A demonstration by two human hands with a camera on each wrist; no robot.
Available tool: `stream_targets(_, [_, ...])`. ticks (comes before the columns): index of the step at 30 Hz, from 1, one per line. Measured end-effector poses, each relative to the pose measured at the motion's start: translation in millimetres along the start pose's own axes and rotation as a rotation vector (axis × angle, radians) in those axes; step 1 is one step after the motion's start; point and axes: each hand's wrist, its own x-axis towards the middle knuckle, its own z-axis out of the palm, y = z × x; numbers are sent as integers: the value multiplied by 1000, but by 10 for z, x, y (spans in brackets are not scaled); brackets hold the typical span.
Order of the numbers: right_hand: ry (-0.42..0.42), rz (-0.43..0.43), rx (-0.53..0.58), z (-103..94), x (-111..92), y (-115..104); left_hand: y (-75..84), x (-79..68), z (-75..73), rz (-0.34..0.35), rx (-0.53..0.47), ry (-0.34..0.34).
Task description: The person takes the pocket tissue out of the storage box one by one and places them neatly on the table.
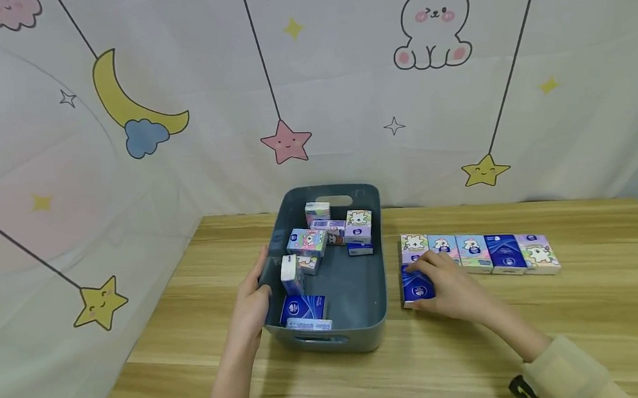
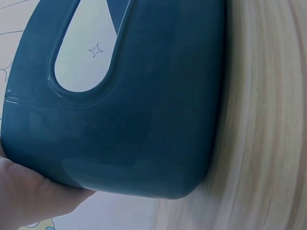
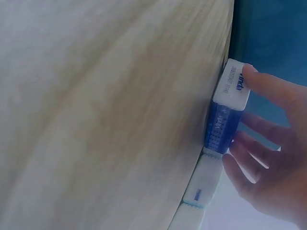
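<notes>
My left hand (image 1: 250, 307) grips the left side of a dark teal plastic basket (image 1: 360, 311) near its front corner. In the left wrist view, the thumb lies along the outside wall of the basket (image 2: 134, 143). To the right, my right hand (image 1: 453, 285) pinches a dark blue tissue pack (image 1: 417, 284) between thumb and fingers. That pack (image 3: 224, 127) lies on the table, in front of the left end of a row of tissue packs (image 1: 473, 253). Inside the basket, several more packs (image 1: 307, 242) sit mostly along its left side and back.
The wood-grain table (image 1: 612, 324) carries everything. Behind it hangs a white cloth (image 1: 341, 80) printed with stars, a moon and a rabbit. The row runs rightward from beside the basket, its packs side by side. An oval handle slot (image 1: 321, 340) pierces the basket's front wall.
</notes>
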Motion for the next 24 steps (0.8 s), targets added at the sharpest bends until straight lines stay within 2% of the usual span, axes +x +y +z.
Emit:
stream_targets(15, [-2,0,-9,-18,9,18,3,13,5,-8,5,-8])
stream_targets(19, [22,-10,9,-40,30,-23,10,-8,2,-2,8,-2])
stream_targets(24, [102,-64,85,-113,61,-165,17,-14,-4,-2,1,-2])
